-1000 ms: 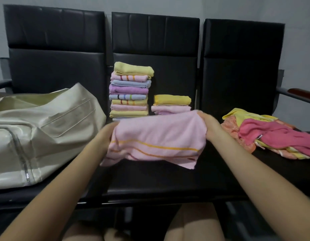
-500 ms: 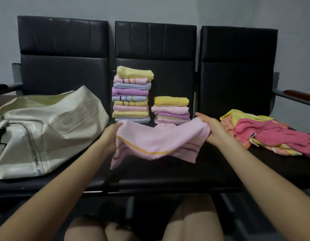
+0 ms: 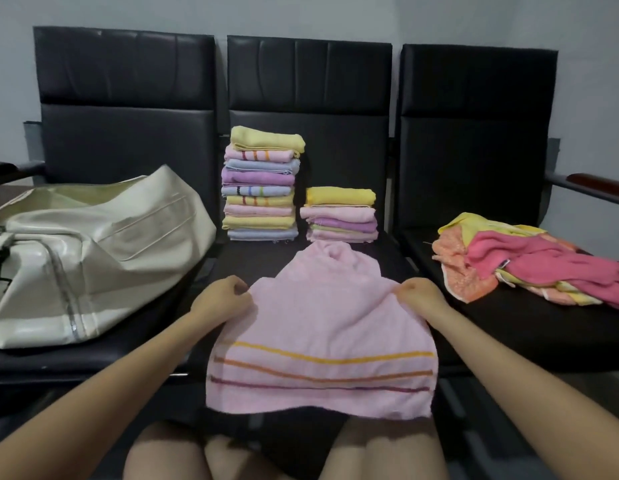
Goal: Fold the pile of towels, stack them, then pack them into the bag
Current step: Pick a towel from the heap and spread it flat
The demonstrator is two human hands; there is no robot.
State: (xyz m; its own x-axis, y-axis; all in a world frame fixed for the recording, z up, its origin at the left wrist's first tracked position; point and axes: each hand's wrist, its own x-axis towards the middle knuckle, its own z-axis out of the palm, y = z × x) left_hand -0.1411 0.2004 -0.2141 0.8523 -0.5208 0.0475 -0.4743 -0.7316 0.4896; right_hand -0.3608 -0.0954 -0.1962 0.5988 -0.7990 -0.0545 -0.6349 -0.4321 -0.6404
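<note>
A pink towel [image 3: 322,327] with yellow, orange and purple stripes lies across the middle seat, its striped end hanging over the front edge. My left hand [image 3: 221,299] pinches its left edge and my right hand [image 3: 419,296] pinches its right edge. Behind it stand two stacks of folded towels: a tall stack [image 3: 263,185] and a shorter stack [image 3: 339,216]. A loose pile of unfolded towels [image 3: 530,271], pink, orange and yellow, sits on the right seat. The cream bag [image 3: 86,251] lies on the left seat with its top open.
Three black seats [image 3: 308,81] in a row stand against a grey wall, with armrests [image 3: 595,181] at both ends. My knees show below the front edge of the seats.
The pink towel was held up stretched between both hands; now it has come down onto the middle seat, with the striped end toward me. The view has tilted down.
</note>
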